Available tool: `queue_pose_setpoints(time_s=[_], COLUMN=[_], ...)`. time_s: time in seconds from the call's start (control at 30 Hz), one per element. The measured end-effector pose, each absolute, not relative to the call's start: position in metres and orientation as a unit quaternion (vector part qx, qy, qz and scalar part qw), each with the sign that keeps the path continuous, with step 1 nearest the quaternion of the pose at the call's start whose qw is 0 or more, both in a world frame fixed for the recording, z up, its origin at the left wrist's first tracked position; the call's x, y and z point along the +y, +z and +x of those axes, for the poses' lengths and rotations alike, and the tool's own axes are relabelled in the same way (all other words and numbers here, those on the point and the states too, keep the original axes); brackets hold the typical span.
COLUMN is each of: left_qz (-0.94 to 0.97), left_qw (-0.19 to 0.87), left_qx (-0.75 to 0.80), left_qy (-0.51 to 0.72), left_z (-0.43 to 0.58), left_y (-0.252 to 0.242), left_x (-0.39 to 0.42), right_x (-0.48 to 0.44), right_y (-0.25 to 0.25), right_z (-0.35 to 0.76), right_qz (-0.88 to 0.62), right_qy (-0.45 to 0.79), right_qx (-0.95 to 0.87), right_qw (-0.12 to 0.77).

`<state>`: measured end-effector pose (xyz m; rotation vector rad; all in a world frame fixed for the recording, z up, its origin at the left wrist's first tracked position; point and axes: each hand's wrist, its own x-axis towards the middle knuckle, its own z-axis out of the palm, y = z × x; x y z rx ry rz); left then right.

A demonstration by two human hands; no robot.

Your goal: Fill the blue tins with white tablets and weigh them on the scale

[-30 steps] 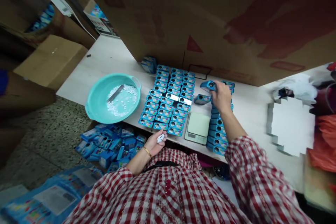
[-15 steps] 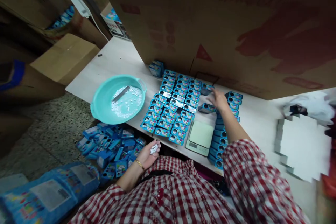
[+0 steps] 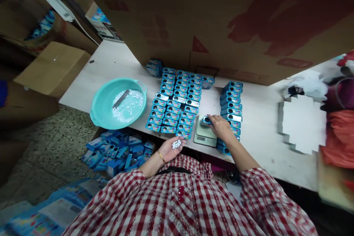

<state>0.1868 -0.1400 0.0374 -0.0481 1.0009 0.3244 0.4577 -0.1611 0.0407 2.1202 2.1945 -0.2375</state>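
My left hand [image 3: 172, 149], palm up and cupped near the table's front edge, holds small white pellets [image 3: 176, 144]. Over the pale green scale [image 3: 205, 135], my right hand [image 3: 220, 127] grips a small blue box [image 3: 205, 121]; whether that box rests on the scale I cannot tell. Left of the scale, small blue boxes [image 3: 169, 115] stand in several rows, with round openings on top. Another line of blue boxes [image 3: 231, 105] stands to the right. At the left, a turquoise basin [image 3: 96, 103] contains white pellets and a grey strip [image 3: 121, 99].
A large cardboard box [image 3: 171, 18] rises behind the rows. Below the table's front left lies a heap of blue boxes [image 3: 118, 151]. White cardboard pieces [image 3: 302, 123] and a red plastic bag [image 3: 336, 138] are at the right; a brown carton [image 3: 54, 66] is at the left.
My right hand has moved from the back of the table to the scale, bringing a blue box. My left hand, still holding pellets, is nearer the scale. The view has shifted.
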Motion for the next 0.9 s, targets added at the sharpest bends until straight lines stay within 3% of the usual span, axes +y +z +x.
queue_pose_setpoints(time_s=[0.2,0.3,0.5,0.9], left_qz=[-0.015,-0.028,-0.030,-0.025], left_qw=[0.890,0.893,0.878,0.880], left_qx=[0.434,0.424,0.454,0.458], left_qy=[0.138,0.146,0.145,0.122], left_z=[0.203,0.202,0.191,0.190], left_y=[0.044,0.041,0.027,0.025], left_x=[-0.141,-0.144,-0.154,-0.159], right_x=[-0.192,-0.202,-0.216,-0.219], right_y=[0.038,0.047,0.040,0.039], right_z=[0.412,0.363,0.303,0.313], right_qz=[0.716,0.668,0.615,0.592], right_qy=[-0.068,-0.122,-0.199,-0.261], right_qx=[0.693,0.727,0.758,0.749], right_qw=[-0.048,-0.101,-0.091,-0.144])
